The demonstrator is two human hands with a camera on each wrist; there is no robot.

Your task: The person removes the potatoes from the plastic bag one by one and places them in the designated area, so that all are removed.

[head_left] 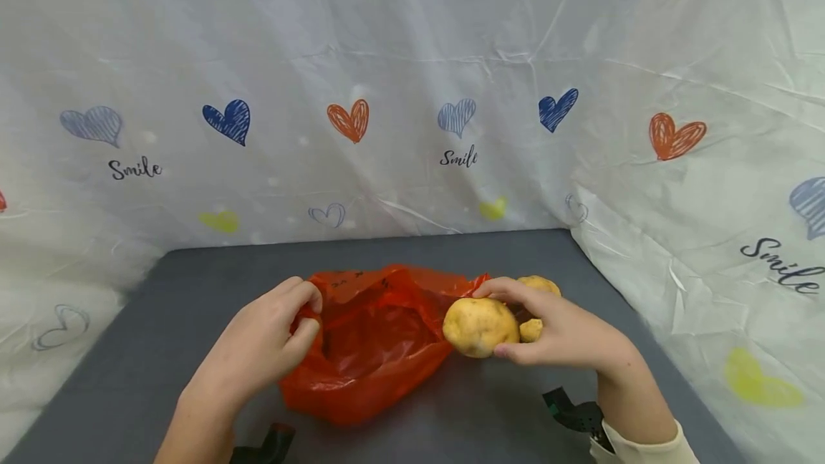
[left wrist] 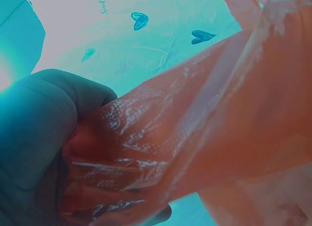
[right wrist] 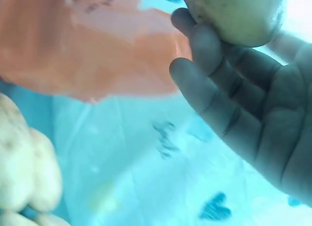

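A red plastic bag [head_left: 380, 335] lies on the dark table with its mouth spread toward me. My left hand [head_left: 264, 339] pinches the bag's left edge; in the left wrist view the thin film [left wrist: 146, 143] runs out from between thumb and fingers. At the bag's right side my right hand [head_left: 554, 324] holds a yellow potato [head_left: 480, 326] between thumb and fingers. The right wrist view shows this potato [right wrist: 239, 16] at the fingertips. More potatoes [head_left: 540, 283] sit behind the right hand, partly hidden by it. The inside of the bag is only partly visible.
The grey tabletop [head_left: 193, 292] reaches back to a white curtain [head_left: 399, 185] printed with hearts and "Smile", which also hangs along the right side. In the right wrist view several potatoes [right wrist: 19, 158] are grouped at the left edge.
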